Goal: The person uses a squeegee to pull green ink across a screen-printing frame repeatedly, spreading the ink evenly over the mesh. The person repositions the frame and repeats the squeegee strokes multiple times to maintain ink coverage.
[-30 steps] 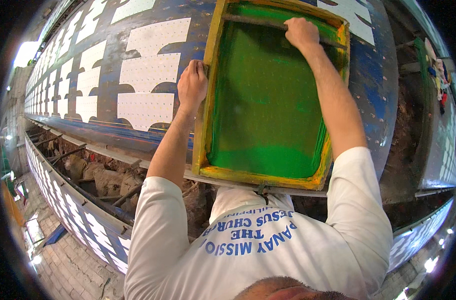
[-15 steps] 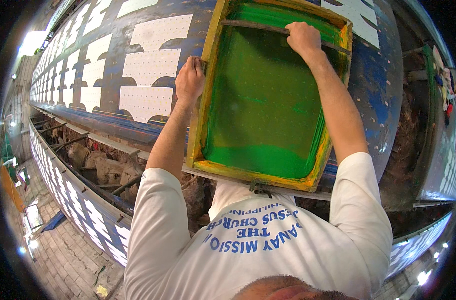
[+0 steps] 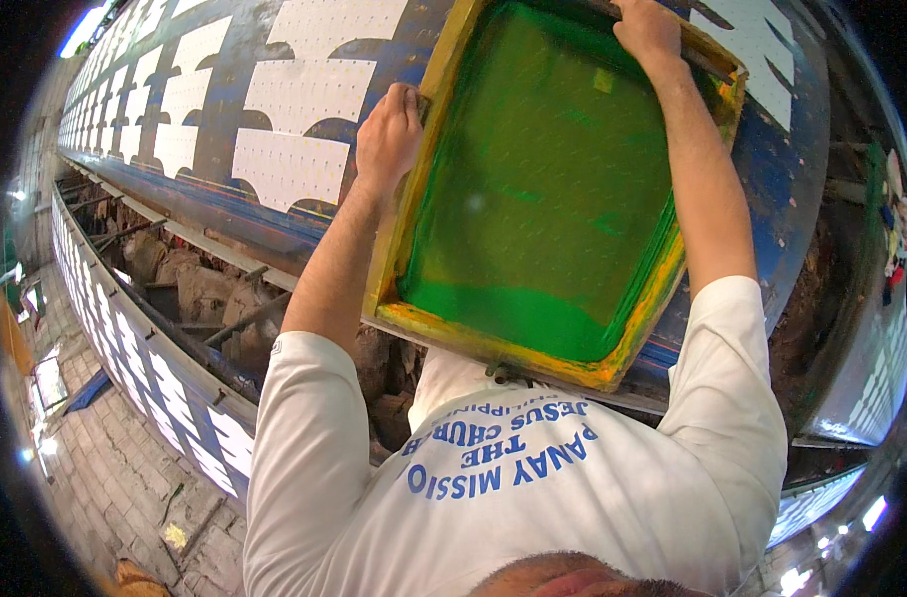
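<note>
A screen-printing frame [image 3: 493, 347], its yellow-stained wooden rim around a green mesh [image 3: 533, 189], lies over the table in front of me. Green ink pools along the mesh's near end. My left hand [image 3: 390, 139] is closed at the left rim, fingers curled over a part I see only partly. My right hand [image 3: 650, 35] grips a dark squeegee bar [image 3: 710, 66] at the frame's far end. Much of the bar is hidden by the hand or cut off by the picture's upper edge. White cut panels [image 3: 292, 164] with small dots lie left of the frame.
The long dark-blue table [image 3: 209, 214] carries rows of similar white panels. Along its near side runs a gap with crumpled brown material [image 3: 209, 294] and metal bars. Another panel-covered table [image 3: 160, 373] stands behind on the left. Paved floor [image 3: 115, 473] shows at lower left.
My right hand has moved the squeegee farther away, to the frame's far end. The view has shifted and tilted slightly; my left hand stays at the left rim.
</note>
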{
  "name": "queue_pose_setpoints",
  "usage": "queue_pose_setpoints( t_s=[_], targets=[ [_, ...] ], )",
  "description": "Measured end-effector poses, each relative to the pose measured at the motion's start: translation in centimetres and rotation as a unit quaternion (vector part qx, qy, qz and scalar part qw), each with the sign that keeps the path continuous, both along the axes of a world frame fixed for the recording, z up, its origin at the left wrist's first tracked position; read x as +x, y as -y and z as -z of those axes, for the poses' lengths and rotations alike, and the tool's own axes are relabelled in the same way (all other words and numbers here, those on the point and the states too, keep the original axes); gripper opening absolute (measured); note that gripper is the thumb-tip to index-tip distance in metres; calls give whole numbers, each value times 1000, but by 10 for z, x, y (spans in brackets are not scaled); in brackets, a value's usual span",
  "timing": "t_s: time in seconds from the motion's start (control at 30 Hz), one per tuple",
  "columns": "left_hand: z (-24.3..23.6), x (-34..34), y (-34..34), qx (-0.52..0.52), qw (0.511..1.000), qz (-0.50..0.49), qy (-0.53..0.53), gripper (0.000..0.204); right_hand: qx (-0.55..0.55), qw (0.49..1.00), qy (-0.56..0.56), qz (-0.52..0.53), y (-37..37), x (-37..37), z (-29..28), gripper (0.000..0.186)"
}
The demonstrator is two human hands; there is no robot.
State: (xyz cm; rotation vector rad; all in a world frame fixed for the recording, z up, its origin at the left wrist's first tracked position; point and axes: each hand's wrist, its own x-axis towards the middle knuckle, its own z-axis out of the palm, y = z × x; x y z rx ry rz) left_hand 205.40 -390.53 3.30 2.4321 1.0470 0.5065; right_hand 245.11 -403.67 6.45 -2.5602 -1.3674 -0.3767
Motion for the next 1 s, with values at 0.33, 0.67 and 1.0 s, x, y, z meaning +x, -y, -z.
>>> queue_pose_setpoints(
  t_s=[0.33,0.67,1.0],
  targets=[
    [14,-3,-20,-49,997,31,51,30,-118,979,-71,-148,34,-38,-19,37],
    [15,-3,-24,-40,996,53,57,29,-182,949,-63,-249,85,-200,-6,22],
    [17,0,-19,-27,998,36,35,36,-146,971,-155,-105,200,-366,-8,18]
  ],
)
